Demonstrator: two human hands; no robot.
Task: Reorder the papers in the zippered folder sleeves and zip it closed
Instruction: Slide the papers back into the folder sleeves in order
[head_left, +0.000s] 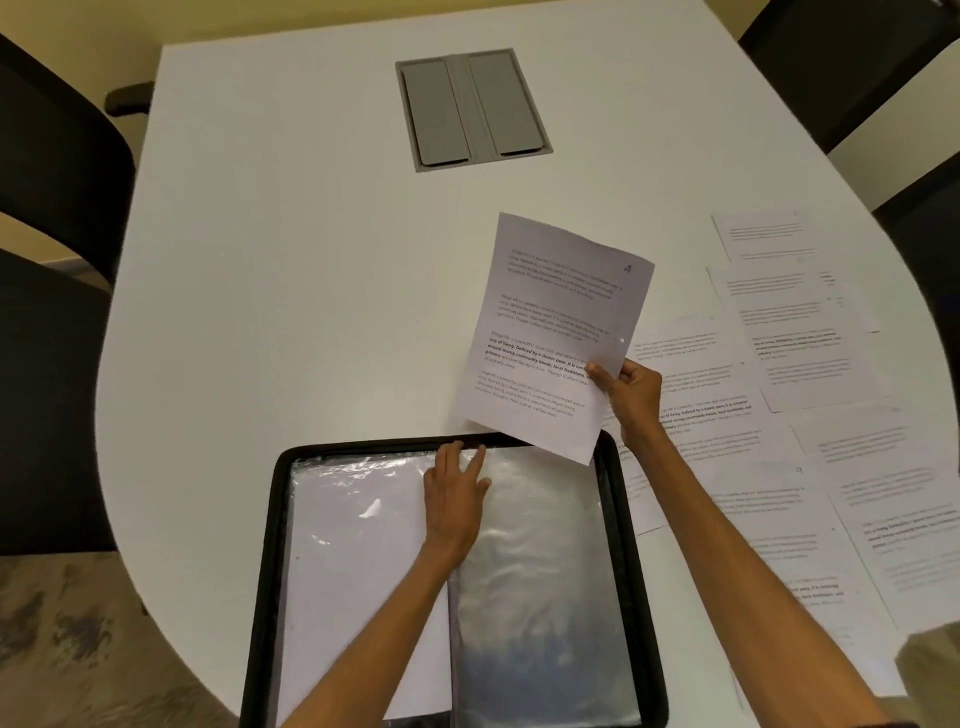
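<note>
The black zippered folder (262, 571) lies open on the white counter (285, 260), right in front of us. Our left hand (454, 504) lies flat at the top of the folder's middle. Its fingers are straight and a bit spread, and they press near the top edge of the clear plastic sleeve (540, 571) on the right side. That sleeve looks empty. The sleeve on the left (358, 545) has a white page in it.

Our right hand (631, 395) holds up a white printed sheet (556, 332). Its grip pinches the sheet's right edge low down, with the thumb on the front. A small 4 (628, 269) is written in the sheet's top corner. The sheet's bottom corner hangs just over the folder's top rim, above the empty sleeve. More printed papers (779, 364) lie spread on the counter to the right.

We think the step now is sliding this sheet into the empty sleeve. To do it well, we should turn the sheet straight, so its bottom edge lines up with the sleeve's mouth. We cannot see the mouth open, so the left fingers should lift the top layer of plastic. Then we feed one corner in first and push slowly, so the thin paper does not bend or catch. We should also check that the number fits the order. The zip comes last.
</note>
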